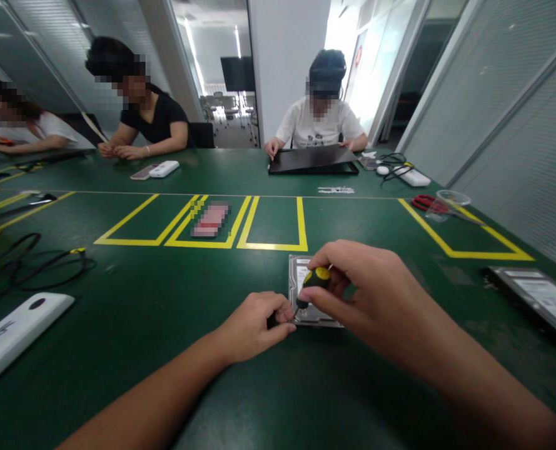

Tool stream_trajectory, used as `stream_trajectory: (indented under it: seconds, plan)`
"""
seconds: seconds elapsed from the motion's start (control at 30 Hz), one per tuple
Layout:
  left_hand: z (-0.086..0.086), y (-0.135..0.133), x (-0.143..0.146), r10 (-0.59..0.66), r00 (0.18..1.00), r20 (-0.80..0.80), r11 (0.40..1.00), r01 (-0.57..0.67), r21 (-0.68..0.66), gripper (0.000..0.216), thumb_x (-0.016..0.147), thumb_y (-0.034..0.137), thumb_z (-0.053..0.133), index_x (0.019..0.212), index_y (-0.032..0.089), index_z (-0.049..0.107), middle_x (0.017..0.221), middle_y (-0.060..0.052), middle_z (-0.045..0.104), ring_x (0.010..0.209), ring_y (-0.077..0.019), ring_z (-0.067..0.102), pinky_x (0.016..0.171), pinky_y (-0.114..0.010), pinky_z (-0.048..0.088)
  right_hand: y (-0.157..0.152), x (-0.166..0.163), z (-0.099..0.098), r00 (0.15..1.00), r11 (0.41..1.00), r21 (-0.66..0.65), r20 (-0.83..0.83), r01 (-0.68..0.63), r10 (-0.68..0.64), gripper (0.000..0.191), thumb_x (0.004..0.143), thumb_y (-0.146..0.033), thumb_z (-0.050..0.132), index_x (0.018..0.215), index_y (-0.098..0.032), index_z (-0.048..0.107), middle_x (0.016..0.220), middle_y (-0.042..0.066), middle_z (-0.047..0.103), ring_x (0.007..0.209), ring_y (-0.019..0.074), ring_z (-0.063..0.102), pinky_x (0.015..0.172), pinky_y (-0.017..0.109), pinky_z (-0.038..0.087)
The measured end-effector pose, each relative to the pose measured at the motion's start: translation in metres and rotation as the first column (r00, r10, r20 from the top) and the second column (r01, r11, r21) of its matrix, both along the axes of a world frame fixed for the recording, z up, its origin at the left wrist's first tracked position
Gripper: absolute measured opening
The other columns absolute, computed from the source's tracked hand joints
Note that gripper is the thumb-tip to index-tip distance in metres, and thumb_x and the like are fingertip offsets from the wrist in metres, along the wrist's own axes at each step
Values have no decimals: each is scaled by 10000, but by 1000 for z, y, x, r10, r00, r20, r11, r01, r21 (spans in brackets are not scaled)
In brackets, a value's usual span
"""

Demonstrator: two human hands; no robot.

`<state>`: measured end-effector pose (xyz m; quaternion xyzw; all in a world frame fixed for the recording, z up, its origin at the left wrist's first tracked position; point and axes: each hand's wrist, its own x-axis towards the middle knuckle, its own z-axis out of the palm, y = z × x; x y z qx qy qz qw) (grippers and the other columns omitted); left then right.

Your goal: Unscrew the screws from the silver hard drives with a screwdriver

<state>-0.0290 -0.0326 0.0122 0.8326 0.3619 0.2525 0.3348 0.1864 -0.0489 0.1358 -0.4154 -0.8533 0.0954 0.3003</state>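
hard drive flat on the counter, screwdriver on its near left corner

from the head cam: the hard drive (322,317) lies on the green counter (165,337) between both hands. right hand (371,287) is wrapped around the yellow-and-black screwdriver (317,277); left hand (259,322) is curled by the driver's tip, can't tell if it's pinching anything. imo the drive is stiff and fairly heavy for its size, smooth metal so a bit slidey, and it probably hates knocks. i'd hold it by the side edges, off the label. only obvious container is a clear plastic cup (439,212) near the red-handled scissors (425,202), can't make out anything inside.
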Motion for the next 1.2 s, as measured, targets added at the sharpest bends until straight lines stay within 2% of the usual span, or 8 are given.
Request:
stream_trajectory:
  seconds: [0.17, 0.33, 0.57, 0.7, 0.8, 0.93, 1.07, 1.2]
  plan:
    - [0, -1, 0, -14, 1000, -4, 1000, 14, 9, 59, 836, 175, 668, 867, 177, 617, 781, 23, 611, 733, -125, 568, 677, -232, 410, -1, 1, -2, 995, 995, -27, -28, -98, 98, 207, 807, -155, 748, 997, -193, 674, 874, -26, 670, 754, 110, 603, 649, 242, 438]
    - [-1, 0, 0, -14, 1000, 2, 1000, 14, 25, 80, 830, 163, 672, 833, 178, 593, 758, 34, 594, 711, -119, 551, 669, -231, 399, -1, 0, -2, 986, 986, -64, -62, -156, 152, 278, 885, -155, 661, 1152, -227, 688, 1080, -10, 697, 957, 109, 640, 845, 225, 470]
    - [-2, 0, 0, -10, 1000, -1, 1000, 10, 24, 89, 833, 174, 672, 806, 175, 587, 764, 28, 603, 716, -123, 568, 672, -235, 405, 1, -2, -1, 994, 995, -56, -74, -84, 79, 184, 889, -228, 677, 1066, -223, 726, 927, 7, 644, 813, 99, 597, 712, 227, 454]
    - [-1, 0, -1, -10, 1000, -4, 1000, 10, 20, 88, 833, 180, 675, 810, 175, 590, 773, 21, 614, 723, -127, 575, 669, -234, 408, 1, 0, 0, 992, 998, -33, -111, -56, 52, 183, 849, -207, 713, 1030, -188, 699, 892, -10, 680, 787, 103, 604, 717, 231, 456]
    - [0, 0, -1, -12, 1000, -6, 1000, 12, 16, 87, 824, 170, 675, 816, 175, 589, 781, 19, 614, 718, -127, 572, 661, -233, 407, 0, 1, 2, 988, 994, -64, -128, -92, 83, 148, 862, -172, 675, 1009, -182, 687, 930, -10, 688, 824, 103, 611, 765, 229, 465]
    - [0, 0, -2, -11, 1000, -15, 1000, 11, 28, 79, 816, 155, 666, 827, 177, 591, 779, 18, 612, 715, -132, 569, 669, -242, 414, 1, -2, 1, 978, 985, -92, -159, -147, 131, 217, 876, -136, 637, 1072, -206, 698, 1054, 16, 644, 930, 106, 596, 808, 224, 465]
    - [0, 0, -2, -18, 1000, -17, 999, 19, 36, 78, 821, 159, 660, 833, 177, 584, 794, 12, 612, 717, -134, 563, 671, -246, 420, 4, -5, -3, 971, 986, -80, -200, -148, 130, 160, 889, -218, 669, 1040, -209, 719, 975, 23, 649, 883, 118, 600, 777, 245, 470]
    - [-1, 0, -2, -11, 1000, -18, 1000, 11, 23, 81, 827, 169, 660, 822, 175, 580, 779, 13, 605, 703, -132, 551, 669, -246, 419, 3, -8, -7, 960, 987, -18, -232, -162, 154, 145, 890, -209, 660, 1025, -193, 711, 950, 21, 683, 860, 130, 615, 764, 262, 474]
